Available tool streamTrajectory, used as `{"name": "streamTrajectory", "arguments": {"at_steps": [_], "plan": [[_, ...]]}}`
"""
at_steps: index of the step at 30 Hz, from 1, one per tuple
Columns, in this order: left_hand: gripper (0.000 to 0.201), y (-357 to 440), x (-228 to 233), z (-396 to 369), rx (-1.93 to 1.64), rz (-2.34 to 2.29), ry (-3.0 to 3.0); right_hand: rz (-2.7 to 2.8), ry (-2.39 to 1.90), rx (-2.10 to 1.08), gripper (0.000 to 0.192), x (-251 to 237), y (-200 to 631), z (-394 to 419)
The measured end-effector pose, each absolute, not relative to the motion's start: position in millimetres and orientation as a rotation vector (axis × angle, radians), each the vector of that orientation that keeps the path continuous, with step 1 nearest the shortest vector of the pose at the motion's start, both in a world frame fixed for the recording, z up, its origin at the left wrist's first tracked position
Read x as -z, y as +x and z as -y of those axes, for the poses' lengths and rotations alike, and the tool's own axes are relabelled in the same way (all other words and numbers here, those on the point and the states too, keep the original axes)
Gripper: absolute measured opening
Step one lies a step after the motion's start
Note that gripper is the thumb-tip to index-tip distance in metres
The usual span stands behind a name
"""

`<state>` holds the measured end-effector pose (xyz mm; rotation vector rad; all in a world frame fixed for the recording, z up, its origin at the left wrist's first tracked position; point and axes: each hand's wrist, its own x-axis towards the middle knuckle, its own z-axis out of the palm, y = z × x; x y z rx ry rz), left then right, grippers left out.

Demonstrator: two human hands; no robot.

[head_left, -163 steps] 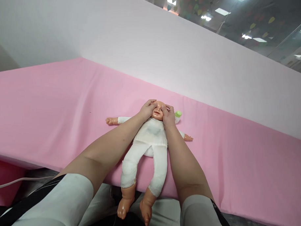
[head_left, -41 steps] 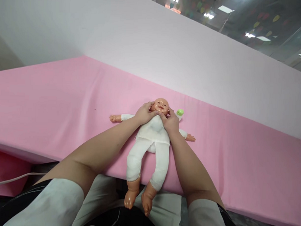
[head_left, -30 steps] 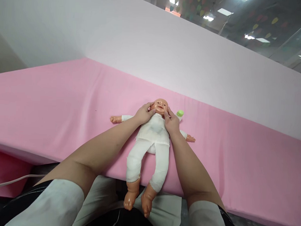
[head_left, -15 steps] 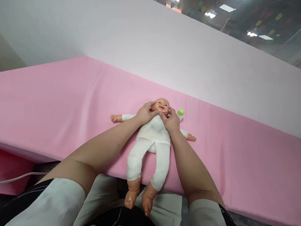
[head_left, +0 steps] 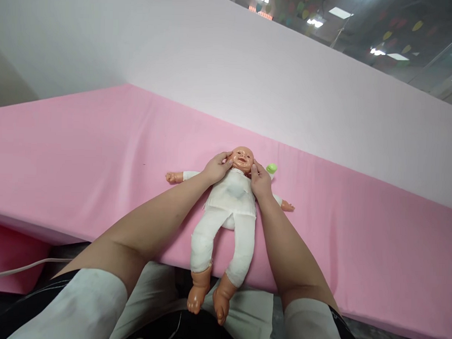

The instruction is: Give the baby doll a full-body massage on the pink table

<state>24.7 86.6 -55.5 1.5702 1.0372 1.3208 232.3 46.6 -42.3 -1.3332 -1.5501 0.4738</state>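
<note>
A baby doll [head_left: 230,197] in white cloth lies on its back, its head away from me, arms spread and feet sticking out past the near edge of the pink surface. My left hand [head_left: 217,168] holds the left side of the doll's head, thumb at the cheek and fingers by the ear. On the other side, my right hand [head_left: 261,180] grips the head the same way, its thumb near the jaw. Parts of the fingers are hidden behind the head. Just beyond my right hand is a small object with a light green top [head_left: 271,168], partly covered.
The pink cloth-covered surface [head_left: 375,239] runs wide to both sides, with a pale wall [head_left: 222,60] behind it. A glass pane with coloured leaf shapes [head_left: 364,36] shows at upper right. A white cable [head_left: 30,266] hangs at lower left.
Both thumbs have moved apart, from under the doll's chin out to the sides of its face. The doll's neck now shows; its body stays in place.
</note>
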Motion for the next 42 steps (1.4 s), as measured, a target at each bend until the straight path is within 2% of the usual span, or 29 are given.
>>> {"name": "streamTrajectory", "arguments": {"at_steps": [4,8,10,20,25,29,33,35,37,42], "plan": [[0.057,25.0,54.7,-85.4,-1.322,-1.017,1.547,1.529,-1.365,-0.441,0.057,37.5,226.8,-41.2],[0.073,25.4,50.3,-78.6,-1.273,-1.155,1.730,1.558,-1.461,-0.427,0.075,30.0,220.0,-35.0],[0.077,25.7,49.0,-76.3,-1.255,-1.200,1.765,1.563,-1.496,-0.403,0.076,28.4,218.7,-34.2],[0.058,26.2,56.5,-86.5,-1.324,-1.108,1.676,1.641,-1.376,-0.468,0.062,36.5,231.7,-46.3],[0.058,27.0,54.2,-87.5,-1.358,-1.009,1.501,1.608,-1.323,-0.487,0.057,38.6,233.8,-47.9],[0.060,27.3,52.5,-84.0,-1.343,-1.027,1.581,1.621,-1.360,-0.408,0.058,36.8,230.3,-44.1],[0.078,27.9,51.9,-79.7,-1.304,-1.170,1.706,1.658,-1.490,-0.346,0.072,29.9,223.7,-37.8],[0.077,28.2,52.1,-79.3,-1.301,-1.194,1.728,1.642,-1.525,-0.331,0.077,28.1,221.0,-36.2],[0.071,28.2,53.0,-80.6,-1.304,-1.172,1.734,1.627,-1.543,-0.315,0.074,29.0,220.1,-36.6],[0.062,27.3,57.2,-86.5,-1.347,-1.113,1.641,1.662,-1.499,-0.308,0.051,37.4,225.0,-41.8]]}}
